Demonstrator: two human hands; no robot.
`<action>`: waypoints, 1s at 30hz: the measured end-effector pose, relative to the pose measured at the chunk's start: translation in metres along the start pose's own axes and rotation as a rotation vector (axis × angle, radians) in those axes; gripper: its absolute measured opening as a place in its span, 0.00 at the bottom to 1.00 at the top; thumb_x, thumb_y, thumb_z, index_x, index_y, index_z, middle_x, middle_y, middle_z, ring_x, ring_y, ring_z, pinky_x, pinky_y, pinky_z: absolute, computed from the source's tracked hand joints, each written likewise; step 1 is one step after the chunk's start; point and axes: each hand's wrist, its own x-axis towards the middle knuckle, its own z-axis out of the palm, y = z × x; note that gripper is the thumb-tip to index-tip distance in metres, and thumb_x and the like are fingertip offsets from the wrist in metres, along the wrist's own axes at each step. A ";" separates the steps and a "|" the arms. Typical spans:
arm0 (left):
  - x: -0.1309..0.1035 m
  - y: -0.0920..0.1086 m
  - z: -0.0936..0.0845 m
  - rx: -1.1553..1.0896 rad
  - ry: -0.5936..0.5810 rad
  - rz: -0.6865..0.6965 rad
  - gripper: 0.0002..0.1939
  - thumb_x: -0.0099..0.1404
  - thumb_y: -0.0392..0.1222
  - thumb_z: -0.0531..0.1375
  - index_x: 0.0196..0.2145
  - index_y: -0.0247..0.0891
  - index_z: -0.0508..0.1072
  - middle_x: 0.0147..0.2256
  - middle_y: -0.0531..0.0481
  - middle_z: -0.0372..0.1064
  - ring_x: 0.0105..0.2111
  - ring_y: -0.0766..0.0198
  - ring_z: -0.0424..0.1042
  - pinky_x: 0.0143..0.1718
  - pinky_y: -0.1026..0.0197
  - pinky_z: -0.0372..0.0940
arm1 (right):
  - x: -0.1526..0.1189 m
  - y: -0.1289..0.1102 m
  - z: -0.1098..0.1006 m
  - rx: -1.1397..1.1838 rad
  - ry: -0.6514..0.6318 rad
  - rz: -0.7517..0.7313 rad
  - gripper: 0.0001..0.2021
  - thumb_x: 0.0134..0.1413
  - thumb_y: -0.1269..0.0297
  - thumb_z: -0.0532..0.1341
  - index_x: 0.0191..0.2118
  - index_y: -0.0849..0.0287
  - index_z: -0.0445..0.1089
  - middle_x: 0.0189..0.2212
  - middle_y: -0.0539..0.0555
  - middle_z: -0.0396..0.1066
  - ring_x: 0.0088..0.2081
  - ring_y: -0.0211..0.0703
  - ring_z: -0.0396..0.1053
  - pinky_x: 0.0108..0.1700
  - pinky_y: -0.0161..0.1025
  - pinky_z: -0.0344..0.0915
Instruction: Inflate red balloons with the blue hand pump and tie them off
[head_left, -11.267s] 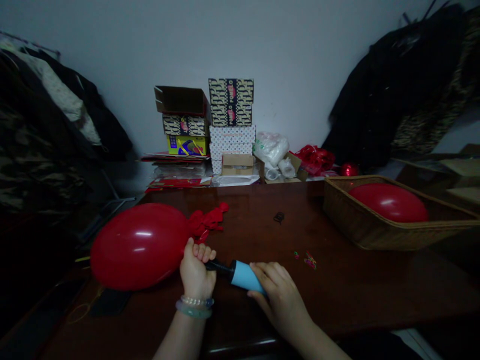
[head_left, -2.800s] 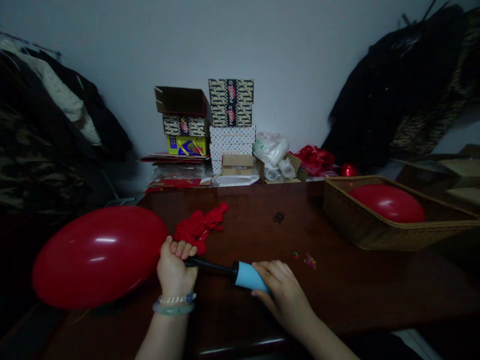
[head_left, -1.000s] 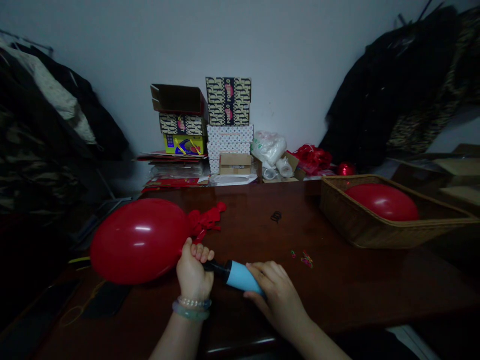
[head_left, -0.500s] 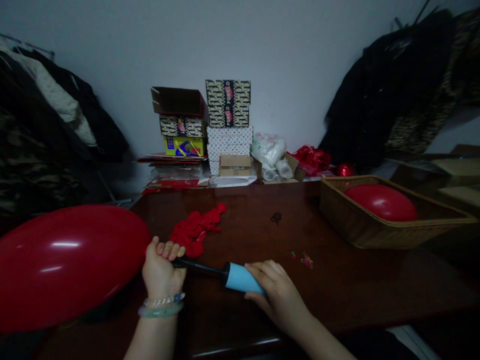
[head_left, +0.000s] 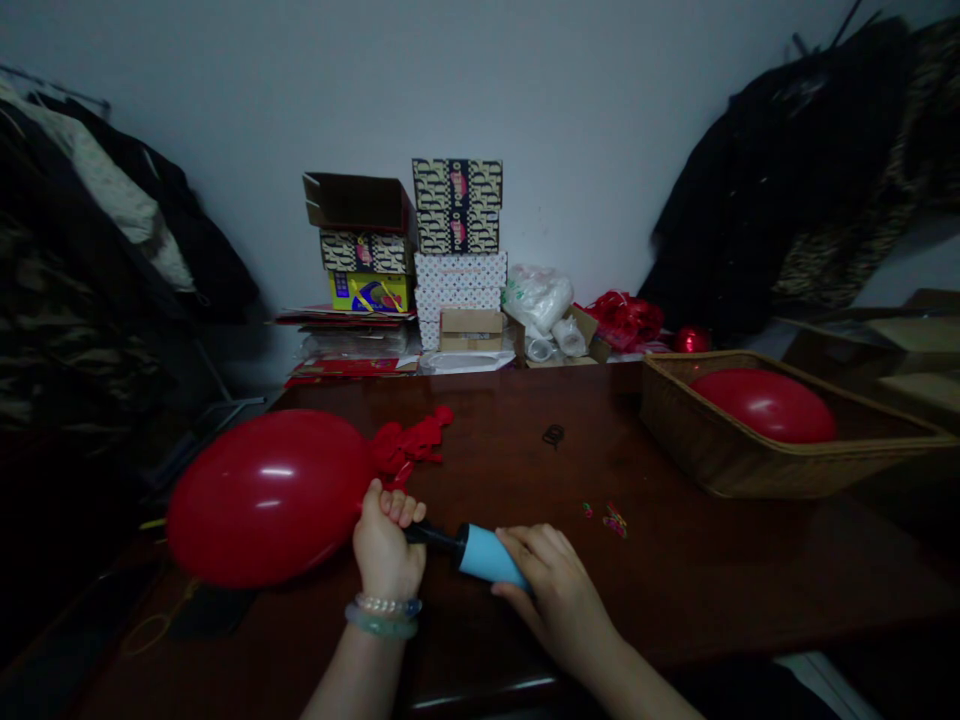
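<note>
My left hand (head_left: 388,540), with two bracelets at the wrist, is wrapped round the black end of a hand pump, at the neck of an inflated red balloon (head_left: 270,498). The balloon extends to the left over the table's edge. My right hand (head_left: 551,585) grips the blue body of the pump (head_left: 489,556); little of the black rod shows between the hands. Behind my left hand lies a pile of flat red balloons (head_left: 409,445). The balloon's mouth is hidden by my fingers.
A wicker basket (head_left: 750,463) holding another red balloon (head_left: 765,405) stands at the right. Small coloured bands (head_left: 615,520) and black bands (head_left: 553,435) lie on the dark table (head_left: 510,480). Stacked boxes (head_left: 459,205) stand against the wall.
My left hand has moved right, toward my right hand, taking the balloon along and shortening the visible rod. The balloon looks smaller and more of it is in view. My right hand has hardly moved.
</note>
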 end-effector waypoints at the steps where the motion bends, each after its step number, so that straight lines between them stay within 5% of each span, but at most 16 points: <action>1: -0.002 -0.003 0.000 0.003 -0.002 -0.008 0.20 0.60 0.38 0.60 0.20 0.39 0.51 0.15 0.62 0.44 0.14 0.74 0.46 0.16 0.67 0.50 | 0.000 -0.001 0.000 -0.001 -0.007 0.009 0.22 0.57 0.61 0.62 0.57 0.57 0.62 0.48 0.60 0.69 0.46 0.53 0.66 0.48 0.51 0.65; 8: -0.001 0.006 0.005 0.017 -0.012 -0.003 0.20 0.60 0.39 0.60 0.20 0.39 0.51 0.14 0.62 0.44 0.13 0.74 0.45 0.16 0.67 0.49 | 0.004 -0.005 -0.002 0.014 -0.037 0.006 0.24 0.58 0.59 0.61 0.58 0.57 0.61 0.48 0.60 0.69 0.46 0.51 0.66 0.47 0.50 0.66; 21: 0.022 0.064 -0.001 -0.044 0.057 0.096 0.19 0.57 0.36 0.58 0.20 0.39 0.48 0.13 0.63 0.44 0.11 0.75 0.45 0.14 0.68 0.47 | 0.008 0.000 -0.011 0.021 -0.033 -0.050 0.24 0.58 0.57 0.61 0.59 0.56 0.62 0.48 0.60 0.70 0.45 0.50 0.68 0.45 0.48 0.67; 30: 0.022 0.048 -0.004 -0.057 0.058 0.062 0.18 0.57 0.34 0.58 0.21 0.39 0.49 0.14 0.63 0.44 0.12 0.75 0.46 0.15 0.68 0.47 | 0.003 0.001 -0.007 -0.015 -0.023 -0.016 0.22 0.60 0.60 0.60 0.58 0.58 0.62 0.48 0.61 0.69 0.46 0.52 0.66 0.47 0.51 0.66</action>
